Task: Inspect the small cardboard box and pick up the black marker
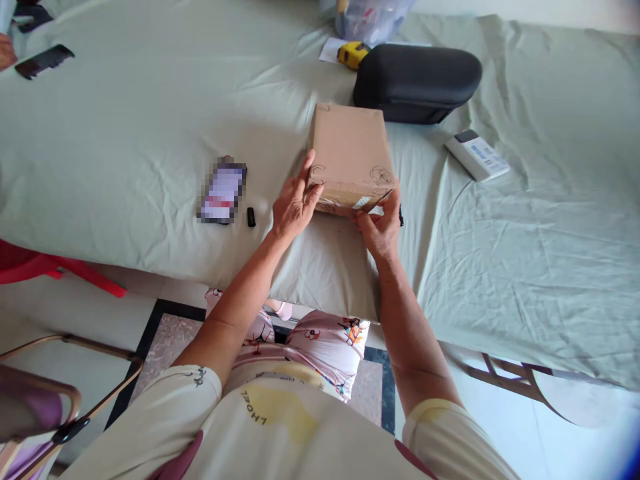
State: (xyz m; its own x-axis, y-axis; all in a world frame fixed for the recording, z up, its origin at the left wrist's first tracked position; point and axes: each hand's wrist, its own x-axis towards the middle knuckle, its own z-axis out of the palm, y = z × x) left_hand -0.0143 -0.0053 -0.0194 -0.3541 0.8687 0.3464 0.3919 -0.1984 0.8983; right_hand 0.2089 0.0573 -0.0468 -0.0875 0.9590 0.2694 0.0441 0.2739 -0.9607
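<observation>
A brown cardboard box [350, 143] rests on the cloth-covered table, with pen scribbles on its top and a small pale label on its near side. My left hand [294, 205] grips its left near corner, fingers along the side and thumb on the near face. At the right near corner, my right hand [383, 227] holds the box with thumb and fingers. A bit of something black shows just beyond the right hand; its kind is hidden. Left of the box lie a phone [223, 192], its screen blurred out, and a small black piece [251, 217].
Behind the box sit a black padded case [417, 80], a yellow tape measure [353, 55] and a clear plastic tub [370, 20]. A white-and-grey box [477, 155] lies to the right. Far left are a black part [45, 61] and another person's hand [7, 52]. A metal-framed chair [70, 400] stands lower left.
</observation>
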